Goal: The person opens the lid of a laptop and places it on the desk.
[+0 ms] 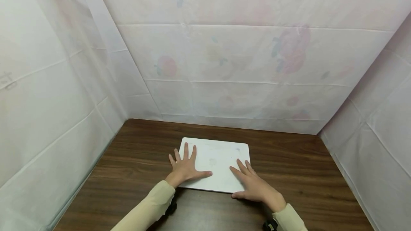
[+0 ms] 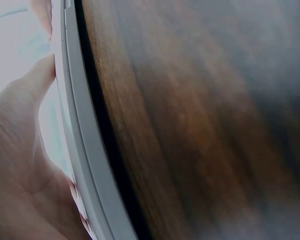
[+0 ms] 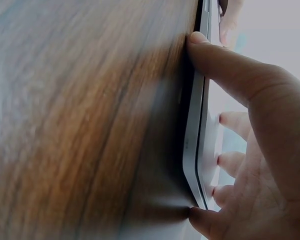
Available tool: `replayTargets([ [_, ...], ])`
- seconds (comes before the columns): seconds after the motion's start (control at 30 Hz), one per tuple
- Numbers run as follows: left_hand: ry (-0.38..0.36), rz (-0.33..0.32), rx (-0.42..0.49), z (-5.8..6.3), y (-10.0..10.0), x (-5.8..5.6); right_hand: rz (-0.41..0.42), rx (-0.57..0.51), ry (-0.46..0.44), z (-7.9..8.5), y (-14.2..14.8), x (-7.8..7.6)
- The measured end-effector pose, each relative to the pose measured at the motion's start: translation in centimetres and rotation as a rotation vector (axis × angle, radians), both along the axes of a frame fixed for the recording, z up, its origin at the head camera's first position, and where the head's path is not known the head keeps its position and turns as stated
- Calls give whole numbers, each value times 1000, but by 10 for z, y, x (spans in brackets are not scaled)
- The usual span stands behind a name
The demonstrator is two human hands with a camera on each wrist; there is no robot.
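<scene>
A closed white laptop (image 1: pixel 218 158) lies on the wooden table, with a faint logo in the middle of its lid. My left hand (image 1: pixel 186 170) rests on the left part of the lid with its fingers spread and the thumb pointing inward. At the right front corner is my right hand (image 1: pixel 253 184); its fingers lie over the lid. The right thumb (image 3: pixel 220 57) touches the laptop's front edge, while one finger reaches its side near the corner. In the left wrist view, the front edge (image 2: pixel 80 115) shows the lid lying against the base.
The dark brown table (image 1: pixel 298 174) runs out on both sides of the laptop. Pale fabric with faded fruit prints hangs behind it as a back wall (image 1: pixel 224 99), and more fabric stands at the left (image 1: pixel 48 117) and right (image 1: pixel 382 117).
</scene>
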State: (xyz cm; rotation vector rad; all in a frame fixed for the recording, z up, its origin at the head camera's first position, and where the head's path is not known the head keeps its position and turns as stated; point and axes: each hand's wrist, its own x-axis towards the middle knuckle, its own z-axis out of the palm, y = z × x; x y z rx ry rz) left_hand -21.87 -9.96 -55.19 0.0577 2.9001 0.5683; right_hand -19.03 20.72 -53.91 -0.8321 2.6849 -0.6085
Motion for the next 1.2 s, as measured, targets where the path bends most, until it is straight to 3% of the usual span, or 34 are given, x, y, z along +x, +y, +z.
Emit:
replayTargets([
  [0.1, 0, 0, -16, 4, 3, 1, -3, 5, 3, -1, 2, -1],
  [0.43, -8, 1, -19, 2, 8, -1, -4, 11, -12, 1, 6, -2],
  [0.93, 0, 0, -12, 6, 15, -1, -5, 96, 43, 1, 15, -1],
  [1.2, -4, -5, -25, 4, 20, -4, 1, 87, 44, 0, 20, -1],
])
